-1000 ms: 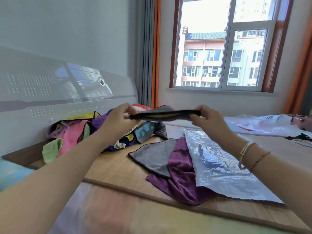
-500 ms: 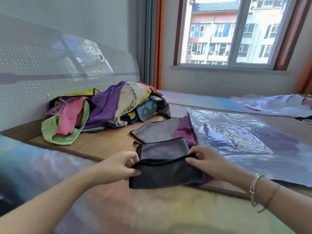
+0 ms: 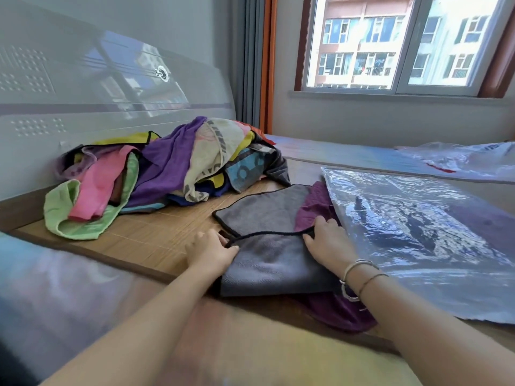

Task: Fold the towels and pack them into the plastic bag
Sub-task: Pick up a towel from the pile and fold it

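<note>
A folded grey towel (image 3: pixel 274 263) with black trim lies on the bamboo mat in front of me. My left hand (image 3: pixel 210 250) pinches its far left corner, and my right hand (image 3: pixel 327 242) pinches its far right corner. Under it lie a second grey towel (image 3: pixel 259 211), spread flat, and a purple towel (image 3: pixel 316 203). The clear plastic bag (image 3: pixel 418 224) lies flat just to the right, overlapping the purple towel. A heap of unfolded coloured towels (image 3: pixel 167 171) sits at the back left against the headboard.
The bamboo mat (image 3: pixel 145 238) covers the bed between the heap and me. A grey headboard (image 3: pixel 83 107) runs along the left. Another crumpled plastic bag (image 3: pixel 459 160) lies at the far right. A window is behind, with curtains in the corner.
Both hands brought the folded grey towel down from chest height onto the mat, then shifted it farther forward onto the flat grey and purple towels. My view tilted down.
</note>
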